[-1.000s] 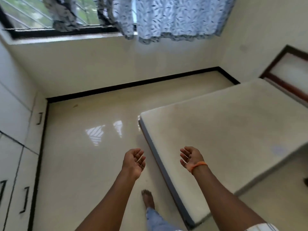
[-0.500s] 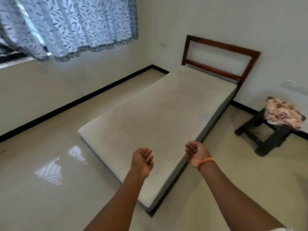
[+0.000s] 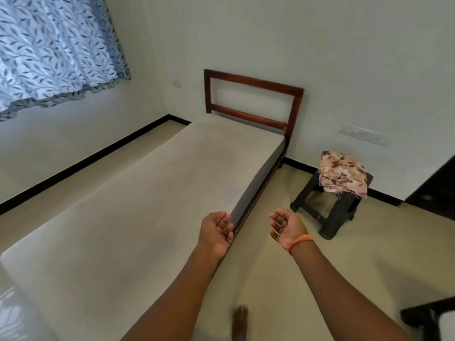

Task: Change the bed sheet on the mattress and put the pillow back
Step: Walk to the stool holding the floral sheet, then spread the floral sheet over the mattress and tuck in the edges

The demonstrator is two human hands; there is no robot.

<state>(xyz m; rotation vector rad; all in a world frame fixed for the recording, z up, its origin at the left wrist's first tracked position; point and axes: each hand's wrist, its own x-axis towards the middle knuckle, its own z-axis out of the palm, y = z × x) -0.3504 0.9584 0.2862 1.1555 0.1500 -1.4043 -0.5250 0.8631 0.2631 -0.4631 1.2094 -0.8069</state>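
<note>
1 bare mattress (image 3: 152, 193) lies on the bed, pale beige on top with a grey side band, no sheet on it and a faint bluish mark near its right edge. Its head end meets 1 dark wooden headboard (image 3: 253, 99) against the wall. 1 folded floral cloth (image 3: 342, 173), pink with brown leaves, sits on 1 black stool (image 3: 330, 212) right of the bed. 2 hands are raised, palms facing each other, fingers loosely spread and holding nothing: the left hand (image 3: 216, 232) over the mattress edge, the right hand (image 3: 286, 227), with 1 orange wristband (image 3: 299, 242), over the floor.
</note>
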